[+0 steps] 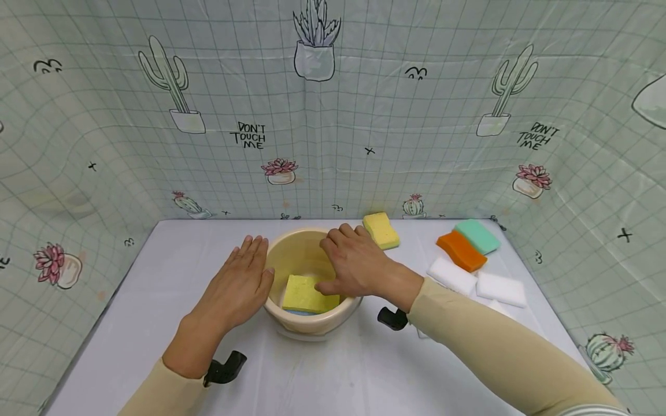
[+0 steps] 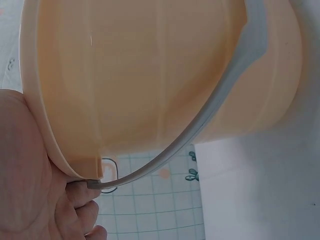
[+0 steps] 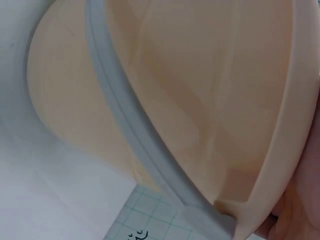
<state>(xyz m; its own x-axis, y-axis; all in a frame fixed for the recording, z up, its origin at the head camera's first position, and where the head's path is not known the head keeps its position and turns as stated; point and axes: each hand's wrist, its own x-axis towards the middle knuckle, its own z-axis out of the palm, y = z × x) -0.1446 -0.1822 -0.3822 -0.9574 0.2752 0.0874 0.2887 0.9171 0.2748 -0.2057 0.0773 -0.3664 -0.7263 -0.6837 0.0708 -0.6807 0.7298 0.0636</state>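
A cream bucket (image 1: 312,320) stands on the table, its grey handle (image 2: 200,117) hanging down on the near side. Inside it lies a yellow sponge (image 1: 307,293), with a blue edge (image 1: 302,312) showing beneath. My left hand (image 1: 236,286) rests with straight fingers against the bucket's left rim. Over the right rim reaches my right hand (image 1: 359,263), its thumb and fingers spread and loosely bent above the opening. I see nothing in its grasp, though the palm side is hidden in the head view; the right wrist view shows only part of the hand behind the rim.
Behind the bucket on the right lies another yellow sponge (image 1: 381,230). Farther right are a green sponge (image 1: 477,236), an orange sponge (image 1: 462,251) and several white sponges (image 1: 501,289), partly behind the right sleeve. A patterned curtain (image 1: 333,115) encloses the table's back and sides.
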